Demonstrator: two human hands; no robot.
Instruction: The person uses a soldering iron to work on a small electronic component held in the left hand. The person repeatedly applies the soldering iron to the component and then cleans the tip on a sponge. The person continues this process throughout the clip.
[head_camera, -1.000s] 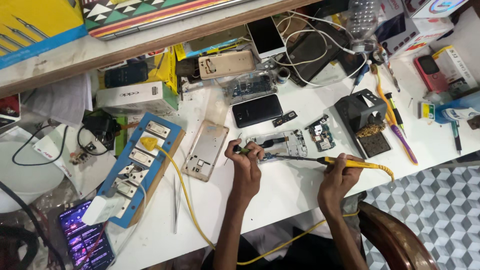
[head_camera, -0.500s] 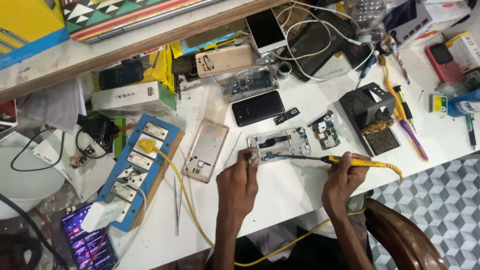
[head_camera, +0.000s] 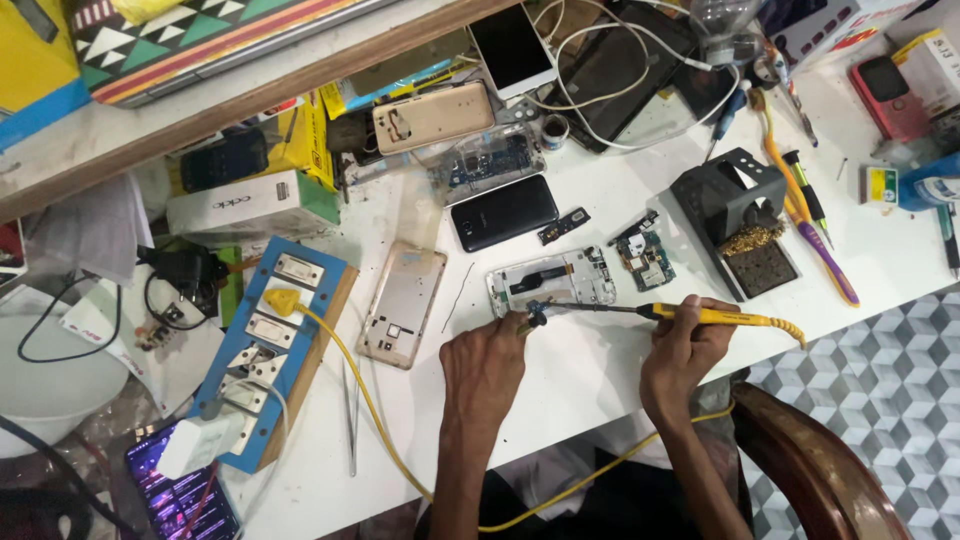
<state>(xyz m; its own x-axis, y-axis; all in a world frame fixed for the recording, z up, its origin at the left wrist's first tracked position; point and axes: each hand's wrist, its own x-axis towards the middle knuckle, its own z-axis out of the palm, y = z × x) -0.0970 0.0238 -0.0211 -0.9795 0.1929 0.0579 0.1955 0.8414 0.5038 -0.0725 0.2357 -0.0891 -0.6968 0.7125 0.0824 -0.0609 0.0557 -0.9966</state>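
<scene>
Right hand (head_camera: 688, 352) closed around yellow-handled soldering iron (head_camera: 715, 317), tip aimed left at small dark part (head_camera: 537, 314) pinched in left hand (head_camera: 487, 362) fingertips, steadied just before opened white phone frame (head_camera: 552, 280) flat on white bench (head_camera: 590, 370).
</scene>
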